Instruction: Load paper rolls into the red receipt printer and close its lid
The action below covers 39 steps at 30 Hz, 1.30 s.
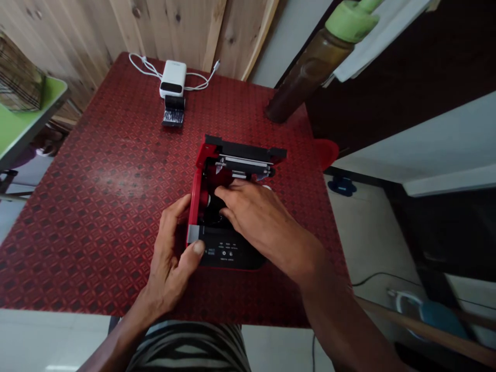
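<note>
A red and black device that looks like a label printer (228, 250) stands on the table with its lid (248, 155) raised. Along its left side lies my left hand (170, 253), the thumb on the black front panel and the fingers against the red wall, so that it grips the case. My right hand (251, 206) reaches into the compartment from the right. Its thumb and index finger bend around a dark part inside, while the other fingers are hidden. What that part is I cannot make out. Under the lid sits a black roller (248, 166).
On the red patterned table (127, 181), a white power bank (173, 77) with a white cable lies at the back, a dark roll or strip (174, 111) before it. A tall brown bottle with a green cap (310, 67) stands back right. A green table (23, 119) is at left.
</note>
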Each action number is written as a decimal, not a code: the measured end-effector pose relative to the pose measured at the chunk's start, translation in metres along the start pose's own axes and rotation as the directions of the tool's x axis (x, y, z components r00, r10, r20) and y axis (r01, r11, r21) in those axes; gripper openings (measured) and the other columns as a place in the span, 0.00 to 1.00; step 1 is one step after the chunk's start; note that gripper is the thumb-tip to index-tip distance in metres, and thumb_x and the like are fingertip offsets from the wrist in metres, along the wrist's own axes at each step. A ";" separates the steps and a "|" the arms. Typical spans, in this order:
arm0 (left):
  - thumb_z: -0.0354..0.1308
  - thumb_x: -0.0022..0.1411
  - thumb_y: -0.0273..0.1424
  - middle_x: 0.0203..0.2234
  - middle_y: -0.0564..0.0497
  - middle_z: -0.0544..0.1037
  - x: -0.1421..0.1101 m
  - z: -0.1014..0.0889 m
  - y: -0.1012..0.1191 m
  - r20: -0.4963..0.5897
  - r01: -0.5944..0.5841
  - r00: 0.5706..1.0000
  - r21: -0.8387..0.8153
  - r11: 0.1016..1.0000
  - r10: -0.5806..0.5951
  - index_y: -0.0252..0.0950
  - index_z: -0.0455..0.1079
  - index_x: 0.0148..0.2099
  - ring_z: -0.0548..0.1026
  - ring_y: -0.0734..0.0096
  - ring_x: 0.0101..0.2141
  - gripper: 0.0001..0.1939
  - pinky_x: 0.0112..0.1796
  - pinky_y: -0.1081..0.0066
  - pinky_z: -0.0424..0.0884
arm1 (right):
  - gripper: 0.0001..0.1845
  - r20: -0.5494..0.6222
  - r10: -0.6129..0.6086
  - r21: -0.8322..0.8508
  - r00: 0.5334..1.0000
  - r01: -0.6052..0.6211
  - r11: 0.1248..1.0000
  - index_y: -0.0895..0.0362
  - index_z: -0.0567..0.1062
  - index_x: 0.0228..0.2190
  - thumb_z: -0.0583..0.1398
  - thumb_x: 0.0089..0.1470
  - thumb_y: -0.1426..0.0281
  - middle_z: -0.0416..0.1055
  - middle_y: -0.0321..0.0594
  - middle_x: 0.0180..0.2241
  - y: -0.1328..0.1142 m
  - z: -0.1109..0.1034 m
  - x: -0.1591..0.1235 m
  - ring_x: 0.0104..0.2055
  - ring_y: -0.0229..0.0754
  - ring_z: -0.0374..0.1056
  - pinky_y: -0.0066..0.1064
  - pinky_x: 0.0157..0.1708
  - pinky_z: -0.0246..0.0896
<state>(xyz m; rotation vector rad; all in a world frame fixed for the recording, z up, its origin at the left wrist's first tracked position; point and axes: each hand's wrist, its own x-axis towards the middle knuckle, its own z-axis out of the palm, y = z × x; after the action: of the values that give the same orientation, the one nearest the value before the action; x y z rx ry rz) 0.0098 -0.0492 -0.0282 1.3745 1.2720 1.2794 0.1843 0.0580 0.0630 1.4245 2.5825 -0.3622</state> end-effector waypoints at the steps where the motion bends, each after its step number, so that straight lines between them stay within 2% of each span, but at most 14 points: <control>1: 0.59 0.81 0.48 0.76 0.45 0.70 0.000 0.000 0.000 0.000 0.010 1.000 -0.002 1.000 -0.010 0.51 0.63 0.82 0.69 0.42 0.73 0.33 0.73 0.40 0.63 | 0.19 -0.019 -0.011 0.021 1.000 0.012 1.000 0.56 0.83 0.50 0.59 0.69 0.87 0.86 0.48 0.50 0.003 0.004 0.000 0.51 0.53 0.84 0.42 0.47 0.77; 4: 0.59 0.81 0.48 0.75 0.45 0.71 -0.001 0.000 0.001 -0.007 0.022 1.000 0.004 1.000 -0.022 0.51 0.63 0.81 0.70 0.43 0.72 0.32 0.73 0.40 0.63 | 0.17 -0.116 -0.063 0.095 0.991 0.074 0.993 0.56 0.83 0.48 0.59 0.69 0.86 0.86 0.48 0.50 0.010 0.016 -0.004 0.52 0.52 0.84 0.43 0.51 0.78; 7: 0.59 0.81 0.48 0.74 0.46 0.72 0.000 0.000 0.001 -0.015 0.015 1.000 0.019 1.000 -0.015 0.52 0.64 0.81 0.71 0.45 0.71 0.32 0.73 0.42 0.64 | 0.19 -0.239 -0.110 0.185 0.965 0.157 0.970 0.55 0.82 0.50 0.57 0.71 0.86 0.86 0.47 0.54 0.017 0.018 -0.016 0.54 0.49 0.83 0.43 0.56 0.79; 10: 0.59 0.81 0.48 0.74 0.47 0.72 0.001 0.000 0.001 -0.017 0.002 1.000 0.043 0.999 -0.001 0.52 0.64 0.81 0.70 0.45 0.72 0.32 0.73 0.44 0.64 | 0.24 -0.339 -0.241 0.258 0.909 0.336 0.906 0.53 0.83 0.53 0.56 0.69 0.88 0.87 0.41 0.56 0.022 0.011 -0.028 0.59 0.45 0.82 0.40 0.62 0.79; 13: 0.61 0.80 0.48 0.74 0.46 0.73 -0.001 -0.001 0.001 -0.019 0.002 1.000 0.043 0.999 -0.001 0.51 0.66 0.80 0.70 0.45 0.72 0.32 0.73 0.44 0.65 | 0.20 -0.397 -0.337 0.268 0.854 0.459 0.847 0.54 0.84 0.49 0.60 0.69 0.87 0.88 0.39 0.52 0.023 0.007 -0.033 0.58 0.45 0.82 0.40 0.63 0.78; 16: 0.58 0.81 0.50 0.74 0.44 0.74 0.000 -0.004 0.008 -0.015 0.072 0.997 -0.033 0.997 -0.073 0.47 0.67 0.80 0.72 0.43 0.71 0.32 0.70 0.44 0.69 | 0.15 -0.418 -0.292 0.245 0.860 0.417 0.875 0.55 0.83 0.40 0.62 0.70 0.86 0.86 0.39 0.41 0.020 0.011 -0.036 0.47 0.46 0.80 0.40 0.51 0.80; 18: 0.56 0.82 0.51 0.74 0.43 0.74 0.008 -0.007 0.018 -0.060 0.095 0.993 -0.055 0.994 -0.098 0.47 0.68 0.79 0.73 0.42 0.71 0.31 0.68 0.43 0.71 | 0.14 -0.477 -0.257 0.216 0.841 0.395 0.893 0.57 0.81 0.37 0.62 0.71 0.85 0.83 0.40 0.37 0.017 0.016 -0.040 0.42 0.46 0.77 0.40 0.46 0.79; 21: 0.62 0.79 0.51 0.74 0.44 0.75 0.040 -0.010 0.035 -0.173 -0.008 0.985 0.076 0.997 0.021 0.49 0.72 0.76 0.74 0.43 0.71 0.30 0.68 0.43 0.71 | 0.13 -0.605 -0.205 0.172 0.770 0.377 0.910 0.59 0.81 0.37 0.62 0.72 0.84 0.81 0.42 0.37 0.010 0.027 -0.049 0.40 0.46 0.75 0.41 0.46 0.78; 25: 0.62 0.79 0.54 0.71 0.44 0.77 0.091 -0.005 0.053 -0.124 -0.198 0.967 0.169 0.965 0.220 0.49 0.75 0.72 0.74 0.46 0.70 0.28 0.70 0.47 0.70 | 0.11 -0.730 -0.157 0.097 0.666 0.328 0.940 0.61 0.83 0.40 0.63 0.71 0.86 0.81 0.43 0.35 0.000 0.042 -0.060 0.41 0.46 0.77 0.39 0.47 0.78; 27: 0.61 0.79 0.55 0.63 0.44 0.83 0.102 -0.002 0.058 -0.085 -0.202 0.972 0.158 0.966 0.217 0.46 0.78 0.67 0.79 0.49 0.63 0.26 0.67 0.49 0.74 | 0.10 -0.765 -0.133 0.067 0.631 0.283 0.957 0.63 0.84 0.42 0.63 0.71 0.86 0.84 0.45 0.38 -0.004 0.047 -0.065 0.43 0.47 0.78 0.39 0.49 0.79; 31: 0.60 0.81 0.49 0.47 0.48 0.87 0.088 0.000 0.060 -0.130 -0.153 0.976 0.171 0.973 0.176 0.45 0.82 0.52 0.83 0.55 0.52 0.16 0.59 0.54 0.79 | 0.09 -0.802 -0.115 -0.011 0.586 0.179 0.984 0.62 0.84 0.47 0.65 0.71 0.84 0.88 0.51 0.48 -0.013 0.055 -0.077 0.54 0.50 0.80 0.41 0.56 0.79; 34: 0.66 0.79 0.43 0.52 0.47 0.86 0.065 0.000 0.052 -0.161 -0.116 0.977 0.134 0.984 0.137 0.43 0.80 0.45 0.83 0.54 0.56 0.10 0.62 0.53 0.76 | 0.11 -0.827 -0.099 -0.057 0.553 0.093 0.994 0.56 0.84 0.48 0.67 0.71 0.82 0.88 0.50 0.57 -0.017 0.060 -0.081 0.62 0.51 0.80 0.42 0.59 0.78; 36: 0.69 0.75 0.41 0.63 0.45 0.82 0.052 0.001 0.043 -0.171 -0.039 0.984 0.078 0.996 0.052 0.43 0.81 0.50 0.78 0.49 0.66 0.08 0.67 0.50 0.74 | 0.11 -0.827 -0.073 -0.025 0.557 0.093 0.995 0.54 0.83 0.47 0.67 0.71 0.81 0.86 0.49 0.60 -0.018 0.062 -0.081 0.65 0.52 0.80 0.45 0.61 0.78; 39: 0.72 0.72 0.42 0.75 0.43 0.73 0.039 0.003 0.031 -0.175 0.136 0.973 -0.079 0.988 -0.148 0.47 0.74 0.70 0.71 0.44 0.74 0.28 0.71 0.46 0.72 | 0.11 -0.807 -0.043 0.070 0.589 0.167 0.984 0.53 0.82 0.47 0.66 0.71 0.82 0.89 0.46 0.56 -0.017 0.064 -0.077 0.61 0.51 0.85 0.44 0.61 0.80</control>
<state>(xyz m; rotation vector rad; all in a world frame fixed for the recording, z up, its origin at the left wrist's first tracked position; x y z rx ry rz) 0.0156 -0.0145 0.0071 1.1197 1.4111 1.3579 0.2130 -0.0317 0.0240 1.7929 3.4197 0.1733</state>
